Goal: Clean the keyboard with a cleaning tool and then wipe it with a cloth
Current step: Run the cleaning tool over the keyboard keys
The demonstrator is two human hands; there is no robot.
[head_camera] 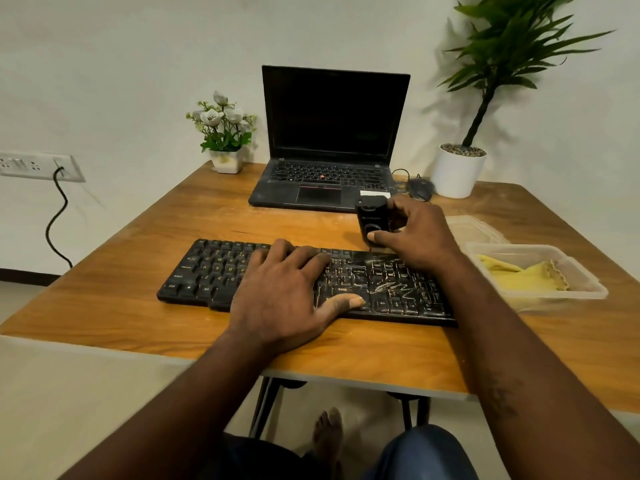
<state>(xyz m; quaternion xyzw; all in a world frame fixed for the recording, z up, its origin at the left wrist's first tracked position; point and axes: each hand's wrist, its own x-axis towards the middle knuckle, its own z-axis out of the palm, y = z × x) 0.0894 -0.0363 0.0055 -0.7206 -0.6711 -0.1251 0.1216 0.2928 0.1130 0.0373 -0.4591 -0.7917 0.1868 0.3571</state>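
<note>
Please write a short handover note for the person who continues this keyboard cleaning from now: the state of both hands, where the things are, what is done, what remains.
Left hand: open, flat on the middle of the black keyboard, steadying it.
Right hand: shut on the small black cleaning tool, held at the keyboard's far right edge.
Yellow cloth: in the clear plastic container on the wooden table, to the right of the keyboard; untouched.
Done: the tool is picked up and brought to the keyboard.
Left: pale scribbled marks and dust show on the right half of the keys. Clean these with the tool, then take the cloth and wipe the whole keyboard.
</note>
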